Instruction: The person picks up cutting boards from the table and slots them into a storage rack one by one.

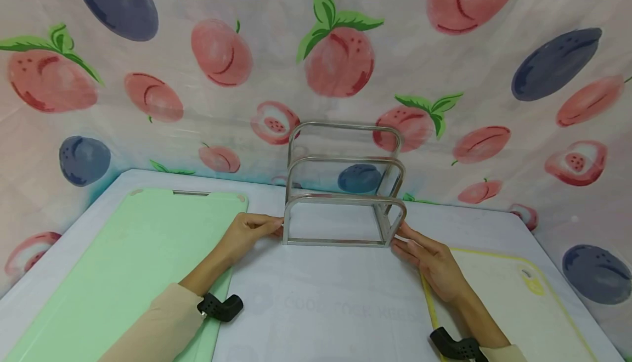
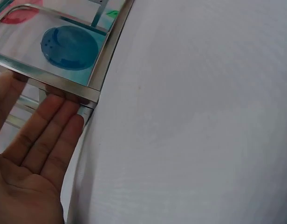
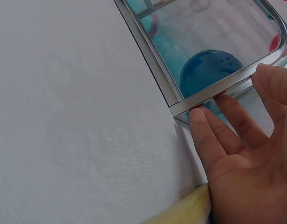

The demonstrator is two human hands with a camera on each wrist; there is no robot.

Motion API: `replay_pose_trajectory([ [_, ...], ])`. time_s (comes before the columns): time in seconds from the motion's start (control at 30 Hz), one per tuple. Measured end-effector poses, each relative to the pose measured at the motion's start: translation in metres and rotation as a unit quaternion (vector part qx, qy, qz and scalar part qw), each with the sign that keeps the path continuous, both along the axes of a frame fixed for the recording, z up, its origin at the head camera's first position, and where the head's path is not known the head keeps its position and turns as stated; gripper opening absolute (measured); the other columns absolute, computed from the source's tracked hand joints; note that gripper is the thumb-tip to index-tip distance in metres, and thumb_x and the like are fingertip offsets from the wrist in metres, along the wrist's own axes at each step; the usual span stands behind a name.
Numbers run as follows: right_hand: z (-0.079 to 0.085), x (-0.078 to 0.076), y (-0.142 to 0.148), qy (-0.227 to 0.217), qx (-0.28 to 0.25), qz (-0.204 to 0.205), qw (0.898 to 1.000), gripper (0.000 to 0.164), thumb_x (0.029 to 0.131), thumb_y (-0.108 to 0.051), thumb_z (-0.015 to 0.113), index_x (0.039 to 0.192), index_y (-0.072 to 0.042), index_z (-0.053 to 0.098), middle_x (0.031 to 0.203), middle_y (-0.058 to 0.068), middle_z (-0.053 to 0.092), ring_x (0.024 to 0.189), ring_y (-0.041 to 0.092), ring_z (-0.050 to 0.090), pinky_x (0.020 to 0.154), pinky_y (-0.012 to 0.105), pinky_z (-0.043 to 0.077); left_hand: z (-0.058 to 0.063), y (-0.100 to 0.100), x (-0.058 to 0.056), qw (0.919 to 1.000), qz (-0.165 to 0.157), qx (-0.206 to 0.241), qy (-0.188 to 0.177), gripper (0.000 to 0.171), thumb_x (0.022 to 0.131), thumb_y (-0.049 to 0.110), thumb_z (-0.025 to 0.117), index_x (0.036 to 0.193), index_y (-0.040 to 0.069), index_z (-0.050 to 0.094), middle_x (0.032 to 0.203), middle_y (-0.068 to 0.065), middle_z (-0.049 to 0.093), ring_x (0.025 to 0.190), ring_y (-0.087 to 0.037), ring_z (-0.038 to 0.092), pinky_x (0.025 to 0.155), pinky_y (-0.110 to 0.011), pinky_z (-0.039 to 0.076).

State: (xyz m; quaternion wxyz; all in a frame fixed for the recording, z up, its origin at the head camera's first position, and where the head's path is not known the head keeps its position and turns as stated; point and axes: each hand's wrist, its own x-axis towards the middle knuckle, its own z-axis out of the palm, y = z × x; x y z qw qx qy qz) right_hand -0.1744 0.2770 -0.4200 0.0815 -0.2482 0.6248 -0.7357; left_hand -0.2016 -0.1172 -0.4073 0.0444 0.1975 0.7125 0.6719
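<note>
A silver metal rack with several rounded upright frames stands on the white tabletop near the wall. My left hand holds its left side low at the front corner; in the left wrist view its fingers reach behind the metal bar, with some fingertips hidden. On the opposite side my right hand holds the lower right corner. The right wrist view shows the fingertips right at the bar and the thumb side higher up along it.
A green cutting board lies to the left, under my left forearm. To the right is a white cutting board with a yellow edge, under my right forearm. A fruit-print sheet covers the wall behind the white table.
</note>
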Motion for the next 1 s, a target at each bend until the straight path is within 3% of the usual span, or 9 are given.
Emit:
replay_pose_trajectory([
  [0.2, -0.0013, 0.0001, 0.0009, 0.015, 0.001, 0.008, 1.0, 0.041, 0.095, 0.004, 0.031, 0.135, 0.01, 0.02, 0.142, 0.018, 0.025, 0.121, 0.039, 0.033, 0.094, 0.046, 0.031, 0.0082, 0.0034, 0.006, 0.9998, 0.013, -0.016, -0.002, 0.023, 0.086, 0.011, 0.059, 0.099, -0.006, 0.066, 0.089, -0.019, 0.065, 0.089, -0.039, 0.058, 0.082, -0.04, 0.045],
  [0.5, -0.0005, 0.0009, 0.0003, -0.002, -0.001, 0.006, 1.0, 0.041, 0.096, 0.002, 0.032, 0.134, 0.009, 0.022, 0.14, 0.018, 0.029, 0.121, 0.038, 0.033, 0.094, 0.047, 0.03, 0.0073, 0.0022, 0.005, 0.9999, 0.01, -0.004, -0.006, 0.021, 0.085, 0.009, 0.06, 0.097, -0.006, 0.066, 0.086, -0.02, 0.065, 0.086, -0.041, 0.058, 0.082, -0.048, 0.043],
  [1.0, -0.0003, 0.0012, 0.0003, 0.018, 0.003, 0.005, 1.0, 0.038, 0.096, 0.0, 0.034, 0.131, 0.013, 0.028, 0.133, 0.022, 0.037, 0.116, 0.04, 0.039, 0.09, 0.049, 0.033, 0.0078, -0.0012, 0.005, 0.9998, 0.01, -0.015, -0.008, 0.02, 0.085, 0.01, 0.06, 0.097, -0.005, 0.067, 0.087, -0.02, 0.065, 0.086, -0.038, 0.059, 0.081, -0.041, 0.046],
])
